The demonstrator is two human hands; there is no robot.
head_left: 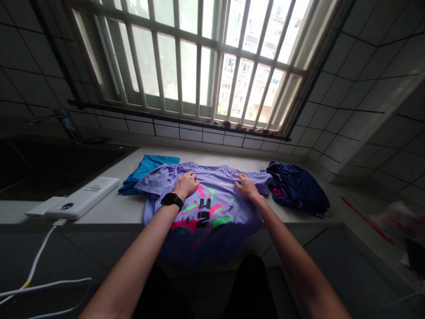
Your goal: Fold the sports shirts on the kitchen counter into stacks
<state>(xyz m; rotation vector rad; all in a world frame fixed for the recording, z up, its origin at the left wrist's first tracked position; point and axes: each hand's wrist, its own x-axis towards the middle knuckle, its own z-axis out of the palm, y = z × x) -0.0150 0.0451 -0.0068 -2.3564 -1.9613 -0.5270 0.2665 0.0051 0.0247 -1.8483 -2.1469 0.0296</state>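
A lavender T-shirt (219,199) with a pink, green and black print is spread over the white counter, its lower part hanging over the front edge. On the shirt's upper left rests my left hand (187,184), fingers stretched out on the fabric, a black watch (171,200) at the wrist. My right hand (246,185) lies on the shirt's upper right, near small white lettering, with its fingers extended. Folded blue cloth (137,173) sits partly under the left sleeve. Beside the right sleeve is a heap of dark navy clothing (299,188).
At the left, a white power bank (91,195) with a white cable (38,254) lies on the counter (126,215), near a dark sink (66,164) and tap (68,126). A red stick-like object (365,219) and a plastic bag (398,219) lie right. A barred window stands behind.
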